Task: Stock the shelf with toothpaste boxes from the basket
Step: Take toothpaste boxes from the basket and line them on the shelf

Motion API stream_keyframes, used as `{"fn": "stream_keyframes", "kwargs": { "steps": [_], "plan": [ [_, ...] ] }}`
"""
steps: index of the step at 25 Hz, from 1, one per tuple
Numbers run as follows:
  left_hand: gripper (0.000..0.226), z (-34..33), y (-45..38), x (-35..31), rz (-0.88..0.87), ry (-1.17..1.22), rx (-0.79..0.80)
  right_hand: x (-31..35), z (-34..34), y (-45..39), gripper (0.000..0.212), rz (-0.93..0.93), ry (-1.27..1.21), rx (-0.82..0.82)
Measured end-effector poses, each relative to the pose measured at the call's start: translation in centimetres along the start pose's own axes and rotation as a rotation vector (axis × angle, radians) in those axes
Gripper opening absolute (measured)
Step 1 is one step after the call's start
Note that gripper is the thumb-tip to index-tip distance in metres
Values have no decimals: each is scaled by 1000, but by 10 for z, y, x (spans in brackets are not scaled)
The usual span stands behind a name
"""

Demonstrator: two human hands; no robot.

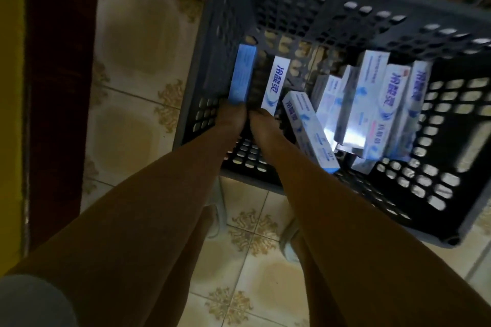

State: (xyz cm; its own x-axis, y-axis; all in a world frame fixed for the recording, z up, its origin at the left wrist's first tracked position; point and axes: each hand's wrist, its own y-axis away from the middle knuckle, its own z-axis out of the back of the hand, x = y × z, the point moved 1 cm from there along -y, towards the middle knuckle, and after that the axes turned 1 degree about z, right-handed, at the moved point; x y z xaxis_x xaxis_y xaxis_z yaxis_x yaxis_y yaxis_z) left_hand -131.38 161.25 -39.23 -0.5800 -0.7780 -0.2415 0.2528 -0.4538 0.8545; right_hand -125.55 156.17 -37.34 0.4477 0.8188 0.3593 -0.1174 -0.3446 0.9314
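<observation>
Floor: patterned tiles point(148, 103) are showing beneath a grey basket point(305, 5).
Hands: left hand point(230, 117) is gripping a blue box point(243, 74); right hand point(261, 121) is reaching a white box point(273, 85), grip unclear.
Progress: many toothpaste boxes point(372, 103) are still lying in the basket; shelf is out of view.

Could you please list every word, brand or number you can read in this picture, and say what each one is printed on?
"冷酸灵": large blue characters on the white toothpaste box standing near the basket's left wall.
"冷酸灵": again on the tall box in the right-hand pile.
"冷酸灵": seemingly also on the slanted box, blurred.
Small print on every box: too blurred to read.
Blue box: no readable text.
</observation>
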Motion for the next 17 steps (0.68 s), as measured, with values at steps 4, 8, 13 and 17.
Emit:
{"fn": "stream_keyframes", "kwargs": {
  "steps": [4,8,13,17],
  "plan": [
    [49,-9,-16,4,8,88,68,-1,-15,-38,59,-89,-190,-23],
    [46,-16,-28,0,-27,28,139,2,-17,-39,66,-97,-163,-1],
    [56,-24,-41,-12,-129,-5,157,-5,-3,-33,50,-23,-133,-87],
    [47,-17,-41,-11,-137,42,212,-22,10,-17,29,127,-58,-46]
  ]
}}
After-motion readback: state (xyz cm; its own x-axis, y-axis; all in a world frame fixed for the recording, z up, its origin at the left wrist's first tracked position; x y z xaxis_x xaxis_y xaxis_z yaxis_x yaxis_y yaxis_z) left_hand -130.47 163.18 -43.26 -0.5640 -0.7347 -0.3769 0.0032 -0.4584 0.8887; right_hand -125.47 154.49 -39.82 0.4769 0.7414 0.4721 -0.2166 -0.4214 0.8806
